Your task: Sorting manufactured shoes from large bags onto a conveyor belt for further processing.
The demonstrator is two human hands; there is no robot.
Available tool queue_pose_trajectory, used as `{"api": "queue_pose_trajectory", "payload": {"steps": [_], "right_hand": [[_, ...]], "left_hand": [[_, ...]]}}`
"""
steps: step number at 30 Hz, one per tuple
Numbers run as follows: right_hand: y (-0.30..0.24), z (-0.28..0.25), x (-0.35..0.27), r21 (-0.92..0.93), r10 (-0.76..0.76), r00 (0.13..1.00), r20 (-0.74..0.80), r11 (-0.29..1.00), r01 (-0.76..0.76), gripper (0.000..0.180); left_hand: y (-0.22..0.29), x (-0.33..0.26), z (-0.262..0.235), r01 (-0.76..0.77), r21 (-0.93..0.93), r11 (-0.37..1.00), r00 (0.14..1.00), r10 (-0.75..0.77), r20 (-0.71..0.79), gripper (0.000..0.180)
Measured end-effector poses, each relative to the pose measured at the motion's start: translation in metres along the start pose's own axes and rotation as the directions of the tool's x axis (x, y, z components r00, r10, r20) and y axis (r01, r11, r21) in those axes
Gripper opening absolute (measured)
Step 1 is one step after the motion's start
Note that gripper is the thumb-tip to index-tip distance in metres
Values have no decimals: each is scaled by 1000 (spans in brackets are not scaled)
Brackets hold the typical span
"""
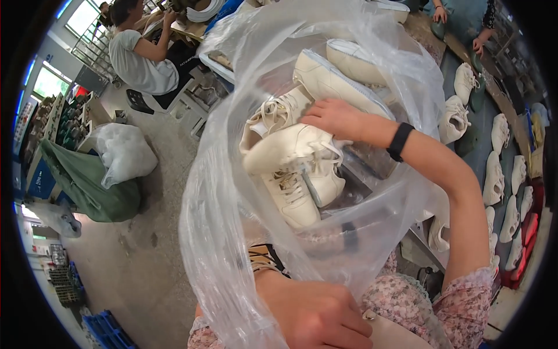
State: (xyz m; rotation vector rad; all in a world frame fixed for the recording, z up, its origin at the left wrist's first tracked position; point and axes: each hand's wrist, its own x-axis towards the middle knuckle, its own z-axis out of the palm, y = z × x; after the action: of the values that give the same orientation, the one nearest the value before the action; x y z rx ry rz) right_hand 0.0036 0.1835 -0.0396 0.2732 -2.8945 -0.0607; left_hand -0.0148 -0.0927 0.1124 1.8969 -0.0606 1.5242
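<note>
A large clear plastic bag (218, 232) gapes in front of me, with several cream lace-up sneakers inside. My right hand (334, 119) reaches into it from the right, fingers curled onto a cream sneaker (285, 148) lying tilted across others. Below that one, another cream sneaker (293, 203) shows its laces. Two more pale shoes with bluish-white sole edges lie deeper, the nearer shoe (331, 78) beside my fingers. Close to my body, my left hand (317, 314) is closed at the bag's near side, where film runs to it; its fingertips are partly hidden.
On the right, a dark conveyor (474, 154) carries rows of cream shoes. Another person's hands (478, 45) hold dark shoe shapes at its far end. A seated person (145, 52) works at the far left. A green sack (93, 180) and a white plastic bag (122, 154) stand left.
</note>
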Motion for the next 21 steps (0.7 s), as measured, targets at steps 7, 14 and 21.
{"api": "queue_pose_trajectory", "payload": {"steps": [7,14,21], "right_hand": [[-77,-77,-57,479,482,702,525,514,-711,21],[-59,-46,-117,613,334,822,462,550,-568,57],[14,-140,-37,668,734,665,135,429,-608,42]], "left_hand": [[-12,1,-16,-18,-153,988,999,24,38,38],[-23,10,-26,31,-193,981,992,-7,124,37],[-28,13,-29,67,-214,975,998,-63,27,38]]}}
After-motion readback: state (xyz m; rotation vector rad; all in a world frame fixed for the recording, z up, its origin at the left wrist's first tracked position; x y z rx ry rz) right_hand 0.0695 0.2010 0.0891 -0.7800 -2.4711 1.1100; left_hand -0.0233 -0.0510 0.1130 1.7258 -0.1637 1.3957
